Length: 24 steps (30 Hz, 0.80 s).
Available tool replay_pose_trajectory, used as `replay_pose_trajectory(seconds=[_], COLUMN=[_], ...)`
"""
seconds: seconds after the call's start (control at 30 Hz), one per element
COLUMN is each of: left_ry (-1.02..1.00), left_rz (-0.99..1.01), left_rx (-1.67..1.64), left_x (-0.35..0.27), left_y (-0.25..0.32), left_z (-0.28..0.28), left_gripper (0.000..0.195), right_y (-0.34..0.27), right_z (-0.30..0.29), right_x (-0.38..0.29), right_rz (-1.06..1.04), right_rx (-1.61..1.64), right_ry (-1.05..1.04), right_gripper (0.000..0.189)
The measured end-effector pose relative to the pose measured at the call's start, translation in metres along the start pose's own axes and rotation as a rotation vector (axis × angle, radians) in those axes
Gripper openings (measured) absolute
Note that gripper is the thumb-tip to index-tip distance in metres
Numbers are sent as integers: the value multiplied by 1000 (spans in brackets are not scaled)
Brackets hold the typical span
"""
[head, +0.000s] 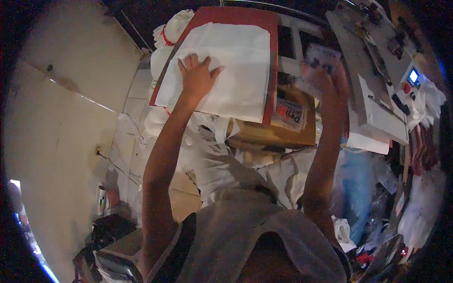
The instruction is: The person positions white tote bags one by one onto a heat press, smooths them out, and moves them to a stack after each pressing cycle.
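My left hand (199,79) lies with fingers spread on a white cloth-like sheet (240,78). The sheet rests on a red board (233,16), which shows along its top and right sides. Off to the right, my right hand (329,81) is blurred by motion. It appears to grip a small, pale printed sheet (320,55), whose material I cannot make out. Just below the right side of the red board is a cardboard box (283,132) with a printed label.
White bundles tied with red cord (173,30) stand left of the board. A grey machine (382,109) with a lit display and red button is at right. A pale wall panel (67,134) rises at left. White fabric (216,166) covers my lap.
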<state>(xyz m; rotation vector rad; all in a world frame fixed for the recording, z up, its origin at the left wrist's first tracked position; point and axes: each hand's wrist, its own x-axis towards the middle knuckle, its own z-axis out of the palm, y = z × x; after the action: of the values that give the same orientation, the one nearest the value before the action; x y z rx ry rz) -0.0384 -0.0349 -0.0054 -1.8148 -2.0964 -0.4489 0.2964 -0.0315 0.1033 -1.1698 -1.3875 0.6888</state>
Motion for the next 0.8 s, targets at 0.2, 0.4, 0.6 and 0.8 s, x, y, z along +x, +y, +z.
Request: replay_pose_trajectory(seconds=[0.2, 0.4, 0.6, 0.8], left_ry=[72, -32, 121, 564], left_rz=[123, -50, -134, -158], left_rx=[-107, -370, -853, -466], left_x=[1, -7, 17, 19], left_y=[-39, -88, -77, -60], left_z=[30, 17, 19, -15], left_gripper=[47, 32, 37, 33], right_y=[-26, 40, 103, 48], right_z=[83, 171, 182, 170], right_x=[37, 30, 62, 31], right_rz=[71, 70, -144, -123], right_rx=[961, 353, -394, -548], right_ry=[-327, -448, -372, -256], right_gripper=[47, 36, 51, 50])
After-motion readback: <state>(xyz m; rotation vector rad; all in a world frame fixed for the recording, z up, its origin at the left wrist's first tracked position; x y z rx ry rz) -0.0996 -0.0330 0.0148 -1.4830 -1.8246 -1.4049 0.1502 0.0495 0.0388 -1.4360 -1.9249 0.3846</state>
